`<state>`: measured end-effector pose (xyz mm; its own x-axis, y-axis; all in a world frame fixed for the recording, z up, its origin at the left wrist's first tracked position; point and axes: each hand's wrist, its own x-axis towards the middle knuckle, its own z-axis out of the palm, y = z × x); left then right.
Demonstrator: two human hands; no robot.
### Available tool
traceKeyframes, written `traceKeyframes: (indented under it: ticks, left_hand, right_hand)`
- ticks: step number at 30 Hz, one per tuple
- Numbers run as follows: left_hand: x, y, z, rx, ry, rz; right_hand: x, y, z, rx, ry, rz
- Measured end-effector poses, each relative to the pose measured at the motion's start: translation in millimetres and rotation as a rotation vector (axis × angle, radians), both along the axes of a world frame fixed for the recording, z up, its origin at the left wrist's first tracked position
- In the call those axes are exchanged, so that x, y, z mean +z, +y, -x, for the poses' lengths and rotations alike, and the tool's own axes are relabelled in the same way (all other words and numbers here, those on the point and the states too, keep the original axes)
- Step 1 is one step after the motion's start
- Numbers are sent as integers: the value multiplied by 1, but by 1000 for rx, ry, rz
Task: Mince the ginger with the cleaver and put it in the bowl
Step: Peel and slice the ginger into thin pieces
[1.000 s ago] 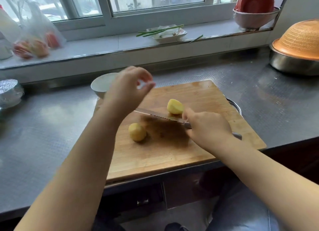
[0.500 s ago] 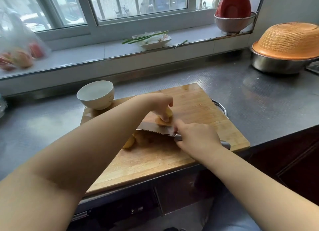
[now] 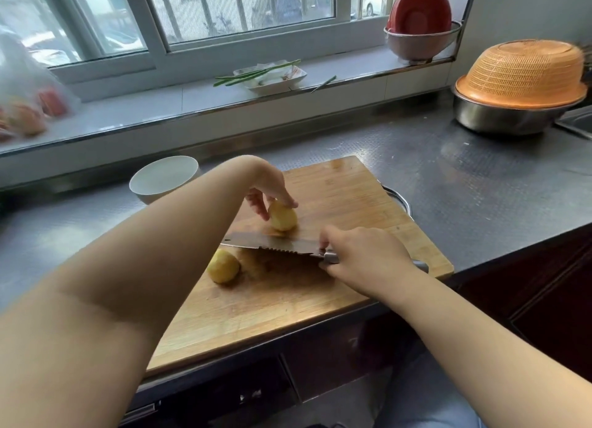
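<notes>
Left hand [image 3: 270, 187] has shifted its grip atop the far ginger piece [image 3: 282, 217].

The left hand [image 3: 269, 187] pinched one ginger piece [image 3: 282, 217] mid-board while the right hand [image 3: 365, 254] gripped the cleaver [image 3: 272, 243] just beside it.

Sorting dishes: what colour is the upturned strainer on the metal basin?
Orange strainer, clearest in the head view.

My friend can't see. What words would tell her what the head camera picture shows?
A person's left hand holds a yellow ginger piece on a wooden board while the right hand grips a cleaver beside it. Another piece lies nearer, and a white bowl sits at the board's far left corner.
</notes>
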<state>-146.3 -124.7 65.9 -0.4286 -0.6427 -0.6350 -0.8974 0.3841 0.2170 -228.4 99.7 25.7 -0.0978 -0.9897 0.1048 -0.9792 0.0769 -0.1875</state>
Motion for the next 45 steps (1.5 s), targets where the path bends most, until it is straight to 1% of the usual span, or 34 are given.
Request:
traceKeyframes:
  ticks: [2,5,7,8,9,11,12,13,14,15,16,18,20,21,23,27,30,33,35,37,39,41,45]
  left_hand:
    - [-3,0,4,10,48,82]
    - [1,9,4,39,191,175]
    - [13,14,-7,12,314,340]
    - [19,16,-18,0,418,484]
    - [24,20,-31,-4,567,652]
    - [27,38,-66,-13,988,981]
    - [23,52,-86,-17,1180,1105]
    - [15,65,-105,-3,1297,1176]
    - [3,76,-123,28,1335,1193]
    - [-11,85,-140,71,1312,1158]
    - [-25,91,-154,117,1249,1081]
    - [-51,96,-174,198,1065,879]
    - [-73,99,-183,222,927,668]
    - [-82,101,-185,224,912,588]
    - [-94,103,-184,222,932,543]
    - [-99,106,-171,233,904,645]
    - [-96,118,-151,239,800,769]
    - [-94,125,-138,276,727,805]
    - [-95,128,-138,267,729,823]
    - [-99,130,-140,210,717,909]
    - [-102,131,-141,148,752,1015]
    - [-100,130,-138,110,809,1063]
    - [-97,124,-133,102,833,1072]
  right_hand:
    - [0,0,1,2,-3,-4]
    - [3,-1,2,-4,-19,-16]
    - [5,-4,3,-15,-34,-34]
    - [6,-6,4,-22,-45,-44]
    - [7,-8,4,-29,-57,-55]
    - [10,-14,5,-35,-84,-81]
    - [13,-17,5,-31,-104,-98]
    - [16,-21,4,-25,-136,-121]
    - [19,-24,3,-13,-181,-146]
    - [22,-28,0,2,-229,-172]
    - [24,-32,-4,18,-271,-194]
    - [27,-39,-15,41,-344,-237]
    - [27,-45,-29,63,-398,-294]
    - [27,-47,-36,76,-395,-323]
    - [28,-51,-47,89,-350,-351]
    - [32,-56,-53,75,-293,-372]
    - [41,-59,-49,66,-221,-352]
    - [47,-63,-44,67,-204,-375]
    - [45,-64,-41,56,-249,-406]
    - [42,-65,-39,49,-305,-428]
    - [42,-66,-39,47,-331,-439]
    - [42,-67,-39,49,-330,-433]
    - [39,-64,-41,36,-276,-386]
